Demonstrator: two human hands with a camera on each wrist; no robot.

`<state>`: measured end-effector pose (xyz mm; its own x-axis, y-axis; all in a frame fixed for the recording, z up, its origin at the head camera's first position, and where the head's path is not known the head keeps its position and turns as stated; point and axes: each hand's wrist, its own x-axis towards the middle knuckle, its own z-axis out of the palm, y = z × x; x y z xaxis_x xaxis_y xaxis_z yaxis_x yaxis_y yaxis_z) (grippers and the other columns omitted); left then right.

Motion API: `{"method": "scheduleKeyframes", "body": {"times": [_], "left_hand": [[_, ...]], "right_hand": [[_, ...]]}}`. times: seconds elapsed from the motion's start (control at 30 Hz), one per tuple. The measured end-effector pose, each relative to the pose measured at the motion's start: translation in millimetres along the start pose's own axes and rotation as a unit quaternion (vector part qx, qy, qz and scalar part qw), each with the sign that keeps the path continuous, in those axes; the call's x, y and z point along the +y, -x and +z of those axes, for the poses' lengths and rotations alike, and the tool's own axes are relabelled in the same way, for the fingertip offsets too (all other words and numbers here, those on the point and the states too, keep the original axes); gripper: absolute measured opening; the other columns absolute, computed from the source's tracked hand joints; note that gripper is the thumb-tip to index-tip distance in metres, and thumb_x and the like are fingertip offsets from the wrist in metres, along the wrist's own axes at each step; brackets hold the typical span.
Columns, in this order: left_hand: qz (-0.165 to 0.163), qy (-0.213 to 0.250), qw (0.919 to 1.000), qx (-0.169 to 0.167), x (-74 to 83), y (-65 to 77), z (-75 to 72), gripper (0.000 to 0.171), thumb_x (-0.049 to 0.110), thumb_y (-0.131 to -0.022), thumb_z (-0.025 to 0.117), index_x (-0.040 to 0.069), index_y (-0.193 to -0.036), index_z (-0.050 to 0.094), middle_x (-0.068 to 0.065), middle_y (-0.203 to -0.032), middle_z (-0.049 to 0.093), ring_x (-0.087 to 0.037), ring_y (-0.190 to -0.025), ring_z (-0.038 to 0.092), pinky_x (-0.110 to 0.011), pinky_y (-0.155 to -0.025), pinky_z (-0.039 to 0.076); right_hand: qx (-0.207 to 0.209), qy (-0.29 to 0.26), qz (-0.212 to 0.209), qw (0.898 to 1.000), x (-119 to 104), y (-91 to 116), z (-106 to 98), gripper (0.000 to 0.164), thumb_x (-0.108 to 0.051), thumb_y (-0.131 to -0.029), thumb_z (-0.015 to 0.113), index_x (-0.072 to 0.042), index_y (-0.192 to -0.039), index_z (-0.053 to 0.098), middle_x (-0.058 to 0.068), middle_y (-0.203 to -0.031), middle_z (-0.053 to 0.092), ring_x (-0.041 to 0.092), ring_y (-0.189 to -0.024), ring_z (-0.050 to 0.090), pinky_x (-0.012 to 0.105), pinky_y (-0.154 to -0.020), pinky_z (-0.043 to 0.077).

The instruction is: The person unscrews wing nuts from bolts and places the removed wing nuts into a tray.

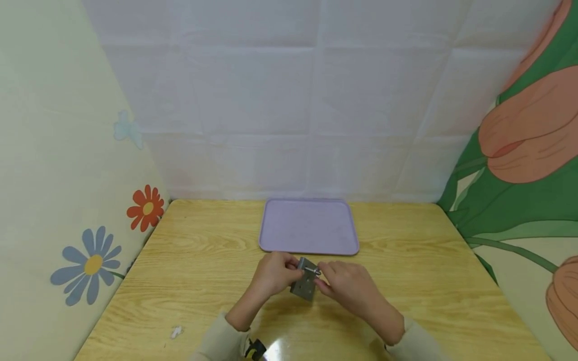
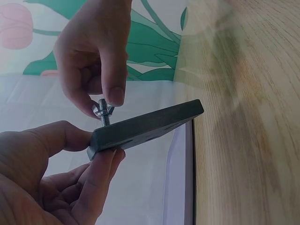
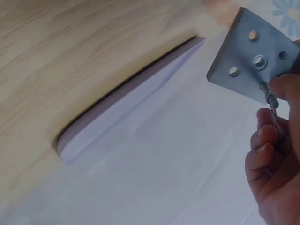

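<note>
A flat grey metal plate (image 1: 304,288) with several round holes is held tilted above the table. My left hand (image 1: 273,274) grips it at one end, the thumb on one face and fingers on the other. From that end a threaded bolt (image 2: 105,121) sticks out, with a wing nut (image 2: 100,110) partway along it. My right hand (image 1: 348,285) has its thumb and a fingertip on either side of the wing nut, pinching it. In the right wrist view the plate (image 3: 241,54) shows its holes, and the bolt end (image 3: 273,101) lies right by the fingertips.
Behind the hands a lilac tray (image 1: 309,225) lies on the wooden table (image 1: 203,271). A small white scrap (image 1: 176,331) is at the front left. Beside the left sleeve is a black and yellow object (image 1: 255,350). A white sheet (image 1: 253,100) and printed cloths surround the table.
</note>
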<state>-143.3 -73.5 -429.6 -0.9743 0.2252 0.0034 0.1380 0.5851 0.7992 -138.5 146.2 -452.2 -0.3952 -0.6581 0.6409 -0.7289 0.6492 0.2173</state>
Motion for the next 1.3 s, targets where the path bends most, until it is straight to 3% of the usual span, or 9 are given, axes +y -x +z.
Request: {"method": "scheduleKeyframes", "body": {"times": [0.27,0.4,0.47,0.63,0.7,0.8,1.13,1.23,1.3], "left_hand": [[0.001,-0.001,1.0000,-0.002,0.3,-1.0,0.3,0.016,0.018,-0.081,0.077,0.006,-0.091,0.078,0.004,-0.075,0.070,-0.008,-0.063,0.063,-0.027,-0.055,0.052],[0.000,-0.002,1.0000,-0.003,0.8,-1.8,0.2,0.016,0.018,-0.080,0.077,0.006,-0.091,0.078,0.004,-0.075,0.071,-0.008,-0.063,0.063,-0.027,-0.055,0.052],[-0.002,-0.004,1.0000,-0.003,1.3,-2.5,-0.2,0.017,0.019,-0.080,0.077,0.006,-0.091,0.078,0.004,-0.076,0.071,-0.008,-0.064,0.063,-0.026,-0.056,0.052],[0.000,-0.004,1.0000,-0.001,1.3,-3.5,-0.1,0.017,0.019,-0.080,0.077,0.006,-0.092,0.078,0.003,-0.077,0.072,-0.008,-0.065,0.064,-0.027,-0.056,0.052],[0.000,-0.006,1.0000,-0.001,1.0,-3.4,0.2,0.017,0.019,-0.080,0.077,0.006,-0.092,0.078,0.003,-0.077,0.071,-0.008,-0.065,0.064,-0.027,-0.056,0.052],[-0.003,-0.007,1.0000,-0.001,1.0,-3.2,0.4,0.017,0.019,-0.080,0.077,0.007,-0.091,0.078,0.004,-0.076,0.071,-0.008,-0.065,0.063,-0.027,-0.056,0.052],[0.000,-0.006,1.0000,-0.002,0.7,-1.9,1.7,0.016,0.019,-0.079,0.077,0.007,-0.090,0.078,0.004,-0.074,0.071,-0.008,-0.063,0.063,-0.026,-0.056,0.051],[0.000,-0.006,1.0000,-0.003,0.8,-1.6,1.5,0.016,0.018,-0.079,0.077,0.007,-0.090,0.078,0.004,-0.074,0.071,-0.008,-0.063,0.063,-0.027,-0.056,0.051],[-0.004,-0.005,1.0000,-0.005,1.1,-1.6,1.2,0.016,0.019,-0.080,0.077,0.007,-0.090,0.078,0.005,-0.074,0.071,-0.008,-0.063,0.063,-0.027,-0.056,0.051]], "right_hand": [[0.017,-0.001,-0.009,1.000,2.3,0.8,-0.1,0.034,-0.039,-0.100,0.056,-0.007,-0.096,0.068,-0.002,-0.068,0.063,0.009,-0.051,0.053,0.023,-0.040,0.041],[-0.079,-0.160,0.140,0.974,1.9,-3.3,-7.1,0.034,-0.042,-0.095,0.067,-0.009,-0.101,0.072,-0.008,-0.065,0.059,0.002,-0.050,0.047,0.019,-0.044,0.038],[-0.148,-0.287,0.265,0.909,2.9,-7.8,-11.9,0.039,-0.045,-0.100,0.059,-0.009,-0.102,0.073,-0.009,-0.064,0.057,0.002,-0.049,0.044,0.020,-0.045,0.037],[-0.257,-0.513,0.454,0.681,9.8,-13.3,-16.2,0.070,-0.057,-0.105,0.036,0.003,-0.102,0.071,-0.001,-0.062,0.059,0.007,-0.045,0.043,0.023,-0.044,0.031],[-0.281,-0.559,0.468,0.624,11.1,-12.2,-15.1,0.072,-0.059,-0.104,0.036,0.005,-0.100,0.070,-0.001,-0.062,0.059,0.006,-0.045,0.041,0.022,-0.045,0.029],[-0.291,-0.597,0.472,0.579,10.3,-10.0,-12.3,0.069,-0.057,-0.104,0.038,0.004,-0.097,0.070,-0.003,-0.061,0.059,0.004,-0.044,0.040,0.021,-0.045,0.028],[-0.276,-0.616,0.468,0.570,3.8,-10.4,-8.4,0.058,-0.051,-0.103,0.044,0.000,-0.087,0.068,-0.005,-0.058,0.056,0.002,-0.042,0.038,0.019,-0.042,0.028],[-0.276,-0.596,0.467,0.592,2.8,-11.1,-8.4,0.056,-0.048,-0.104,0.045,-0.001,-0.085,0.068,-0.004,-0.057,0.055,0.003,-0.042,0.036,0.019,-0.042,0.027],[-0.274,-0.565,0.456,0.631,1.8,-11.8,-8.8,0.055,-0.048,-0.104,0.046,-0.002,-0.085,0.069,-0.004,-0.057,0.054,0.005,-0.044,0.036,0.021,-0.043,0.027]]}}
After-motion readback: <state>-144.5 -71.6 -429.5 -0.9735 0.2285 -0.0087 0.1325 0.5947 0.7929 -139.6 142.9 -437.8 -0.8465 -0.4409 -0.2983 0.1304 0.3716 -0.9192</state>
